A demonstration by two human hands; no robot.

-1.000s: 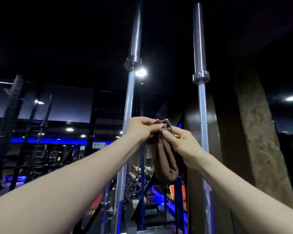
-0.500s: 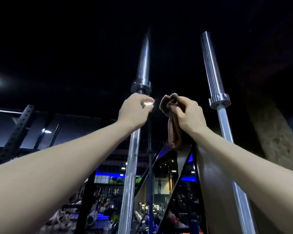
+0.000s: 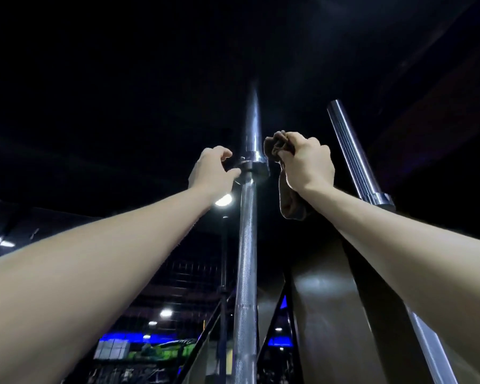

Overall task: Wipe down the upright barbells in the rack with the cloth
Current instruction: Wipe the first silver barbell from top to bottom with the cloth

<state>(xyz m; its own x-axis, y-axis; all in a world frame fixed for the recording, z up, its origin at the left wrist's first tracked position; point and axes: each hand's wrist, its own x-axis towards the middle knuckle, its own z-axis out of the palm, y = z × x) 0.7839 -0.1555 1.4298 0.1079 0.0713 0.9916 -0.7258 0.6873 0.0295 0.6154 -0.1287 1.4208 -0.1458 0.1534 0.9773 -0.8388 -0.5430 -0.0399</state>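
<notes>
Two steel barbells stand upright against a dark ceiling. The nearer barbell (image 3: 245, 261) rises through the middle of the view, its collar level with my hands. The second barbell (image 3: 352, 159) leans at the right, partly hidden behind my right forearm. My right hand (image 3: 306, 164) grips a bunched brown cloth (image 3: 288, 200) just right of the middle bar's collar, the cloth's top touching the sleeve. My left hand (image 3: 211, 170) is beside the collar on the left, fingers curled and apart, holding nothing.
A brown panel or pillar (image 3: 324, 314) stands between the two bars. Black slanted rack struts (image 3: 205, 336) run below. Ceiling lights (image 3: 223, 200) and blue-lit gym equipment (image 3: 139, 342) show far beneath.
Both hands have risen along the middle bar to its collar. My left hand has let go of the shaft and opened. The view has tilted further upward.
</notes>
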